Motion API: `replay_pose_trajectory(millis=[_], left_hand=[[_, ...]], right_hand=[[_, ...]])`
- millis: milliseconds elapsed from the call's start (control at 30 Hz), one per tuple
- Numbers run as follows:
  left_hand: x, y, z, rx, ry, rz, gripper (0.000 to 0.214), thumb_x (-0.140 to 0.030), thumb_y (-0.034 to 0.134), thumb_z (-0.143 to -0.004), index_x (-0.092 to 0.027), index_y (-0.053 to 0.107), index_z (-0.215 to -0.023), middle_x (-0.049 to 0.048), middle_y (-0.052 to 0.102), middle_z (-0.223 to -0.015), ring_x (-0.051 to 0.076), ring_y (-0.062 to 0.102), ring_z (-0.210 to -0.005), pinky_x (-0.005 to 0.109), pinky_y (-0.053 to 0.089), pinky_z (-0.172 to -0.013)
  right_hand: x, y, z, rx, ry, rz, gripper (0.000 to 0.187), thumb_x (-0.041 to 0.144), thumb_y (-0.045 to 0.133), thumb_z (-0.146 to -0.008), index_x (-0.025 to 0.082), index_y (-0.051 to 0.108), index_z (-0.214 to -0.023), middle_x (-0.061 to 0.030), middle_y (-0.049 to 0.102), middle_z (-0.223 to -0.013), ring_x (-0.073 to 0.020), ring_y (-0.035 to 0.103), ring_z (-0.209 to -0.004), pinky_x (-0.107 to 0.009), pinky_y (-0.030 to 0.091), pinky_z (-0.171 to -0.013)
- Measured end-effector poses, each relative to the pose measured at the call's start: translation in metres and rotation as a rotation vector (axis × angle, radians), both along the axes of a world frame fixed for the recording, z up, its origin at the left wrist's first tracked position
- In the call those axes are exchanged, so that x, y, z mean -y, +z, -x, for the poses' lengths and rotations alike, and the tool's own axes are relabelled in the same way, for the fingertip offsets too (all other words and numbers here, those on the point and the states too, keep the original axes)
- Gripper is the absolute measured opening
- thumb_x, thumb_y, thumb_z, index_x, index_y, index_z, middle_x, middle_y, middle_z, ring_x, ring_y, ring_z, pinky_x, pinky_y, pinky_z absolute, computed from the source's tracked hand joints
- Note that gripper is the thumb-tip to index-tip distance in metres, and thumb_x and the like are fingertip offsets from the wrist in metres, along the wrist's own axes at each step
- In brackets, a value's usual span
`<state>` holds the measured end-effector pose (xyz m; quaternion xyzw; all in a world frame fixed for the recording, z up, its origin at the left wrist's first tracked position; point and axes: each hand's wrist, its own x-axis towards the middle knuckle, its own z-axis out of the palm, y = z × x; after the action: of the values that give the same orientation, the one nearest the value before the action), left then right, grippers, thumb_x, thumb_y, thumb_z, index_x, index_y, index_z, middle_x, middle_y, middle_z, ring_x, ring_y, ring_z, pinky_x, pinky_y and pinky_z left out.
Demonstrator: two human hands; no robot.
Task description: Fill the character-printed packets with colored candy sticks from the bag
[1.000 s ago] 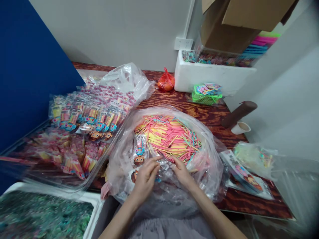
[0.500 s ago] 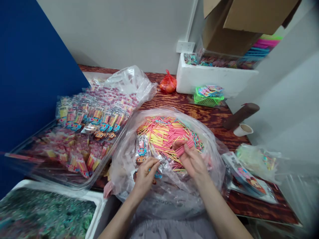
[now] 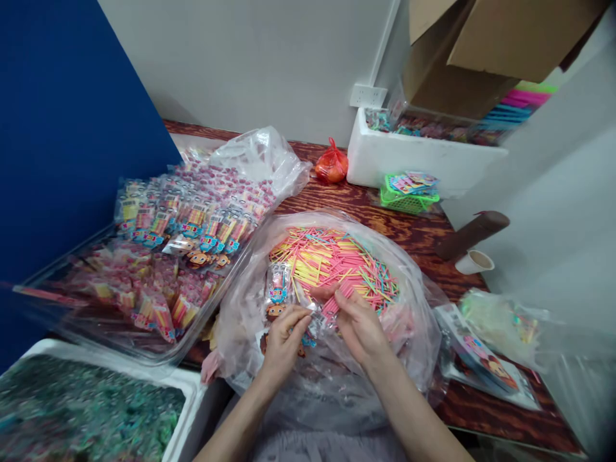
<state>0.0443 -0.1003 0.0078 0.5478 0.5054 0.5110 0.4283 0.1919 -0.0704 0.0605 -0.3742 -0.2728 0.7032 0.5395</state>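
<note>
My left hand point(image 3: 285, 335) pinches the edge of a small clear packet point(image 3: 315, 326) between thumb and fingers. Close beside it, my right hand point(image 3: 360, 324) is closed on a bundle of thin pink sticks point(image 3: 337, 300), whose ends lie by the packet's mouth; whether any are inside I cannot tell. Below both hands is a large clear plastic bag point(image 3: 409, 276), rolled open round a heap of pink, yellow and blue sticks point(image 3: 312, 256). A printed packet with a cartoon face point(image 3: 276, 289) lies on the heap's left side, and more printed packets sit partly hidden under my left hand.
At left, a clear tray point(image 3: 192, 333) holds filled packets point(image 3: 212, 237). A foam box point(image 3: 192, 378) stands front left. Behind are a red bag point(image 3: 332, 163), a green basket point(image 3: 409, 202) and a white foam box point(image 3: 423, 157). A brown bottle point(image 3: 474, 234) and paper cup point(image 3: 474, 262) stand right.
My right hand has moved left with the pink sticks, bringing them up to the packet in my left hand. The whole view has shifted slightly.
</note>
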Motion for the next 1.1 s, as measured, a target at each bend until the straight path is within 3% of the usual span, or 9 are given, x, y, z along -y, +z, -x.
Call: replay_pose_trajectory(millis=[167,267,400,500,567,633,900,1000,1100], left_hand=[[-0.003,0.005,0.0,0.055,0.003,0.01,0.02,-0.032,0.058,-0.087,-0.018,0.073,-0.085,0.0048,0.068,-0.086,0.018,0.062,-0.083,0.028,0.049,-0.077],[-0.003,0.006,0.0,0.112,0.002,0.032,0.021,-0.033,0.06,-0.086,-0.018,0.074,-0.089,0.0051,0.07,-0.088,0.018,0.063,-0.085,0.029,0.051,-0.078],[-0.004,0.005,0.002,0.162,-0.001,0.078,0.023,-0.036,0.062,-0.085,-0.019,0.074,-0.094,0.0059,0.071,-0.094,0.02,0.064,-0.088,0.031,0.053,-0.081],[-0.006,0.009,0.004,0.167,-0.013,0.074,0.022,-0.035,0.063,-0.084,-0.019,0.074,-0.095,0.0061,0.07,-0.097,0.02,0.064,-0.09,0.032,0.052,-0.084],[-0.007,0.013,0.004,0.167,-0.038,0.062,0.02,-0.033,0.063,-0.084,-0.019,0.074,-0.093,0.0066,0.07,-0.097,0.02,0.064,-0.09,0.033,0.052,-0.086],[-0.008,0.016,0.005,0.164,-0.056,0.058,0.019,-0.032,0.064,-0.084,-0.019,0.074,-0.091,0.0066,0.071,-0.095,0.02,0.065,-0.091,0.032,0.051,-0.086],[-0.01,0.025,0.015,0.232,-0.207,0.197,0.024,-0.033,0.066,-0.081,-0.018,0.071,-0.099,0.0045,0.071,-0.091,0.019,0.064,-0.087,0.028,0.051,-0.081],[-0.018,0.03,0.027,0.255,-0.131,0.243,0.021,-0.034,0.069,-0.078,-0.017,0.07,-0.089,0.0008,0.067,-0.078,0.014,0.059,-0.07,0.023,0.049,-0.066],[-0.033,0.031,0.042,0.301,0.023,0.229,0.021,-0.034,0.071,-0.075,-0.018,0.068,-0.087,-0.0014,0.065,-0.077,0.011,0.057,-0.069,0.02,0.046,-0.065]], right_hand=[[0.01,0.007,-0.002,0.245,0.124,-0.156,0.014,0.036,0.065,-0.084,0.022,0.065,-0.086,-0.006,0.064,-0.125,-0.0251,0.051,-0.124,-0.041,0.032,-0.109],[0.015,0.001,0.0,0.47,0.128,-0.234,0.024,0.037,0.061,-0.087,0.024,0.062,-0.107,-0.0057,0.061,-0.127,-0.0236,0.052,-0.121,-0.04,0.036,-0.106],[0.022,-0.002,0.003,0.585,0.054,-0.295,0.048,0.034,0.055,-0.092,0.03,0.039,-0.136,-0.0055,0.055,-0.131,-0.0204,0.054,-0.118,-0.038,0.041,-0.102],[0.024,0.004,0.003,0.749,-0.044,-0.439,0.029,0.029,0.051,-0.094,0.028,0.051,-0.123,-0.0063,0.057,-0.123,-0.0202,0.055,-0.115,-0.037,0.043,-0.099],[0.023,0.008,0.002,0.876,0.004,-0.569,0.016,0.025,0.048,-0.095,0.024,0.061,-0.104,-0.0064,0.06,-0.113,-0.0202,0.055,-0.11,-0.035,0.044,-0.096],[0.022,0.01,0.001,0.96,0.046,-0.644,0.018,0.021,0.046,-0.096,0.023,0.064,-0.097,-0.0063,0.059,-0.109,-0.0198,0.055,-0.108,-0.035,0.044,-0.094],[0.027,0.01,0.013,1.006,0.08,-0.731,0.021,0.015,0.046,-0.094,0.024,0.063,-0.102,-0.0062,0.061,-0.108,-0.02,0.055,-0.106,-0.035,0.044,-0.091],[0.026,0.006,0.009,0.894,0.086,-0.664,0.028,0.02,0.049,-0.095,0.027,0.054,-0.122,-0.005,0.06,-0.116,-0.0186,0.056,-0.108,-0.033,0.045,-0.093],[0.01,-0.013,-0.015,0.976,0.092,-0.626,0.023,0.023,0.048,-0.095,0.024,0.058,-0.117,-0.0058,0.063,-0.109,-0.0194,0.059,-0.102,-0.033,0.046,-0.087]])
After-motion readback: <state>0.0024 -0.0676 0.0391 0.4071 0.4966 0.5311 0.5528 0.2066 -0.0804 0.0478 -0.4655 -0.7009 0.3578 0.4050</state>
